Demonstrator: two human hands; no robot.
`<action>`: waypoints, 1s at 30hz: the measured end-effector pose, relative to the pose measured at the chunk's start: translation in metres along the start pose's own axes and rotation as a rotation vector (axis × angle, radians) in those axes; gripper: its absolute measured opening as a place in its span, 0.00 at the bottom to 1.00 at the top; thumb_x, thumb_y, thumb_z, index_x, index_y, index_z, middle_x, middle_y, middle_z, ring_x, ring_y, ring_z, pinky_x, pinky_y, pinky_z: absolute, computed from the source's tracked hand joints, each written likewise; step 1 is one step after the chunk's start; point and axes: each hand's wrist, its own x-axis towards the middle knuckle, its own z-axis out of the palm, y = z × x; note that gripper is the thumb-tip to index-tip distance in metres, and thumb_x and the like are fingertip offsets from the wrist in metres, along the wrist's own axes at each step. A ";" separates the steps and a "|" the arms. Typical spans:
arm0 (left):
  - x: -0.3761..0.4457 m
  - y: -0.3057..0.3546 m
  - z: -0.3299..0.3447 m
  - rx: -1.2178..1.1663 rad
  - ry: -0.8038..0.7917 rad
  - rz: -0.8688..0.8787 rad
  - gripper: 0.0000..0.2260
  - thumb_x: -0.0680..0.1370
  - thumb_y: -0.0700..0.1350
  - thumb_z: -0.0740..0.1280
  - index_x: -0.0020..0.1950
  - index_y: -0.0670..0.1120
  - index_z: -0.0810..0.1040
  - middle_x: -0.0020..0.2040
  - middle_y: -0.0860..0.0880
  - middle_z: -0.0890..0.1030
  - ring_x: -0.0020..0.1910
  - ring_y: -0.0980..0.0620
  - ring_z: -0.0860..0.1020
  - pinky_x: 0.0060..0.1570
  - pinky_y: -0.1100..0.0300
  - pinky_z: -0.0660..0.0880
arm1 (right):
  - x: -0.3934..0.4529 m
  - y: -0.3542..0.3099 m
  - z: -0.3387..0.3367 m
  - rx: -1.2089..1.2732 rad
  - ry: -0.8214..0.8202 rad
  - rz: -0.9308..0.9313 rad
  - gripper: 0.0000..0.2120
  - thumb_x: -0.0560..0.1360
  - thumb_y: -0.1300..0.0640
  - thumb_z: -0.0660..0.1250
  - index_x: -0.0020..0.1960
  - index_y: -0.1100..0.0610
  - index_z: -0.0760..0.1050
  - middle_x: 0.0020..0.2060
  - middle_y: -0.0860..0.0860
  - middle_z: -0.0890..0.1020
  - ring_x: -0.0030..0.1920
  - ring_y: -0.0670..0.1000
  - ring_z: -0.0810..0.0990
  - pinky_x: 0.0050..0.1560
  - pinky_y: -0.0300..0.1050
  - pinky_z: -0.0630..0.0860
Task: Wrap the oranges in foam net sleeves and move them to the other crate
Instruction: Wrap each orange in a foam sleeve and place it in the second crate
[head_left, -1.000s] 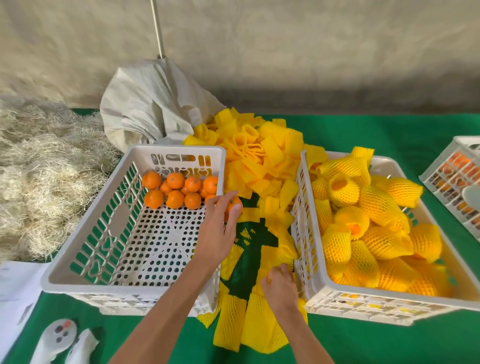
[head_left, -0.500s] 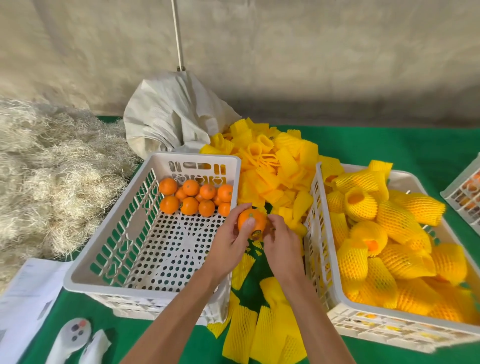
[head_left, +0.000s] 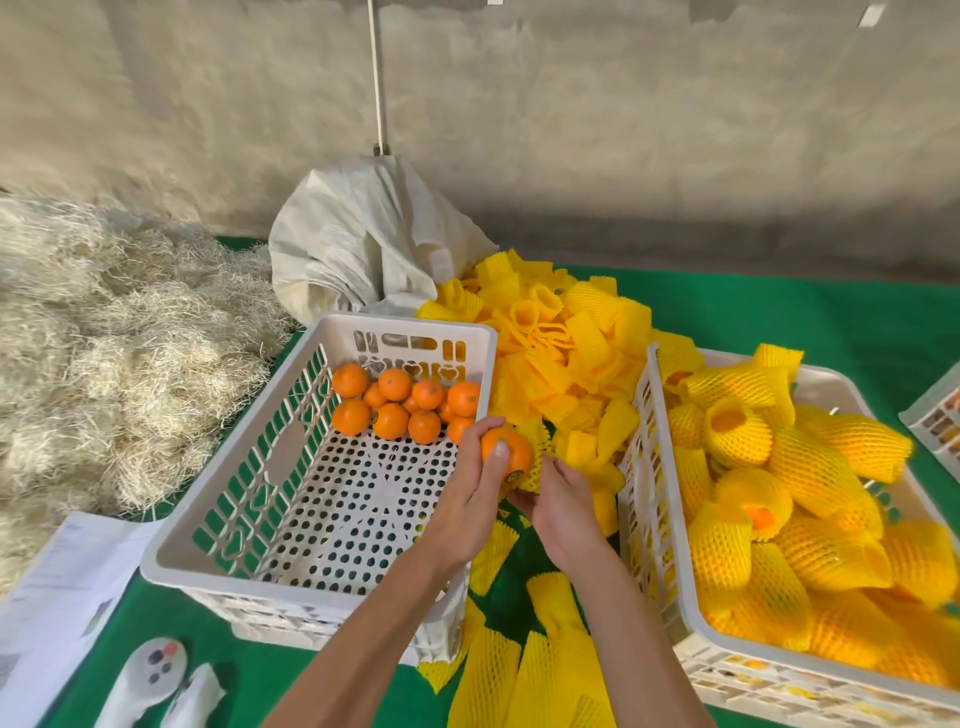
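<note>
Sleeve (head_left: 535, 457) now half over orange (head_left: 503, 451) — both hands' fingers (head_left: 491, 457) gripping, loose sleeves (head_left: 561, 358) beyond.

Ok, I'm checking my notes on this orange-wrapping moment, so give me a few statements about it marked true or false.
1. The left hand holds an orange. True.
2. The foam net sleeve fully covers that orange. False: it covers only the right side.
3. The left crate holds only wrapped oranges. False: its oranges are bare.
4. The right crate holds wrapped oranges. True.
5. The right hand rests idle on the table. False: it works the sleeve under the orange.
</note>
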 end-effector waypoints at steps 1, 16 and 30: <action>0.000 0.000 -0.001 -0.030 -0.002 -0.012 0.24 0.81 0.68 0.59 0.74 0.61 0.64 0.59 0.63 0.74 0.57 0.54 0.78 0.59 0.51 0.79 | 0.000 0.000 -0.001 -0.016 0.016 -0.016 0.11 0.83 0.53 0.64 0.61 0.56 0.80 0.54 0.56 0.86 0.53 0.56 0.85 0.55 0.53 0.83; 0.002 0.004 -0.003 -0.202 0.035 -0.037 0.33 0.68 0.62 0.81 0.69 0.50 0.79 0.73 0.54 0.75 0.69 0.51 0.77 0.65 0.50 0.78 | 0.004 -0.025 -0.012 -1.381 0.253 -0.707 0.12 0.78 0.54 0.72 0.57 0.52 0.72 0.43 0.49 0.81 0.42 0.54 0.80 0.33 0.47 0.71; 0.009 0.016 -0.013 -0.333 0.174 -0.126 0.18 0.74 0.57 0.76 0.54 0.45 0.88 0.51 0.41 0.87 0.52 0.47 0.85 0.54 0.58 0.81 | -0.003 -0.032 -0.012 -0.810 0.041 -0.580 0.04 0.81 0.51 0.68 0.54 0.44 0.78 0.43 0.43 0.82 0.41 0.44 0.82 0.37 0.33 0.77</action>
